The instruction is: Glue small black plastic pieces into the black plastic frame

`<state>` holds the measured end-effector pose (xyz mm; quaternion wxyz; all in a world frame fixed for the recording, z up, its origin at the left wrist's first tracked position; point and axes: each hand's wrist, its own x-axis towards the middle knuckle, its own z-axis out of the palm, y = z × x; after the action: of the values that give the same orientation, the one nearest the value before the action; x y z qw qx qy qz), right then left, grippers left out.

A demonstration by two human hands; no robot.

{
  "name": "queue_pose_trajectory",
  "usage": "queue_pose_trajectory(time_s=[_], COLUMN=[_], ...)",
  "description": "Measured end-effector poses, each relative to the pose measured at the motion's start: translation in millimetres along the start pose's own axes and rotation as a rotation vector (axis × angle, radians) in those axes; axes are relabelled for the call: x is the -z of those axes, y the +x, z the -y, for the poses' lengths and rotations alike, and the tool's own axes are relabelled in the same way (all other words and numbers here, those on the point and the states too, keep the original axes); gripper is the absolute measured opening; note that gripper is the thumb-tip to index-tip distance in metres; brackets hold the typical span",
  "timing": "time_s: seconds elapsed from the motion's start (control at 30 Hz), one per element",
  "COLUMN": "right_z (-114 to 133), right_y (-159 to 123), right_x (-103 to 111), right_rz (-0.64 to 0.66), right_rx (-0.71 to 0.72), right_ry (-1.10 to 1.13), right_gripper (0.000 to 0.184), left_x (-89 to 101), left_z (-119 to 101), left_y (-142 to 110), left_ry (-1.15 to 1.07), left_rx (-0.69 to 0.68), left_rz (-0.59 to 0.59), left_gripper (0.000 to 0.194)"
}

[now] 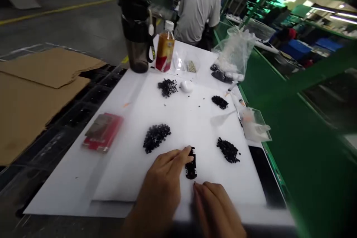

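A small black oblong part (191,167) lies on the white sheet (181,126) near its front edge. My left hand (161,189) rests on the sheet with its fingers closed and its fingertips pressed against the top of that part. My right hand (217,208) sits just below and to the right, fingers drawn together into a pinch close to the part's lower end; what it pinches, if anything, is too small to see. Piles of small black pieces lie around: one at the left (156,137), one at the right (228,150), two farther back (167,87) (219,102).
A dark shaker bottle (136,33) and an orange drink bottle (165,48) stand at the back. A clear plastic bag (235,54), a small clear tray (255,124), a red packet (102,132) and cardboard (36,93) lie around. A person in a grey shirt (198,7) sits beyond the table. Green conveyor frame (295,119) at right.
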<state>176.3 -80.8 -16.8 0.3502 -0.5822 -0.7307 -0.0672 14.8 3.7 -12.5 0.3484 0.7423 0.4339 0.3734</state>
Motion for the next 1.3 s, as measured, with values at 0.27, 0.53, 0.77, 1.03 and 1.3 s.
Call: queue_pose_trajectory(time_s=[0.27,0.53,0.77,1.03,1.3], right_z=[1.4,7.0,19.5,-5.1,-4.1], right_y=[9.4,15.5,3.1,30.8,32.9], right_x=[-0.4,-6.3,-2.4,10.3,8.8], right_rz=[0.159,0.088,0.103,0.032,0.148], right_rx=[0.092,0.054,-0.09,-0.132,-0.168], right_ry=[0.06,0.074,0.051,0.085,0.317], right_gripper=[0.034,0.031,0.039,0.022,0.022], left_x=[10.0,9.1,6.0,8.1,1.8], left_z=[-6.9,-10.2,-11.0,-12.9,-15.5], left_y=[2.2,-1.6,-15.5,-21.3,-20.7], left_ry=[0.202,0.257,0.243,0.301,0.23], left_rx=[-0.134,-0.18,-0.248,-0.305,-0.229], left_rz=[-0.013,-0.056,-0.136,-0.093,-0.168], left_gripper=[0.054,0.041,0.03,0.035,0.035])
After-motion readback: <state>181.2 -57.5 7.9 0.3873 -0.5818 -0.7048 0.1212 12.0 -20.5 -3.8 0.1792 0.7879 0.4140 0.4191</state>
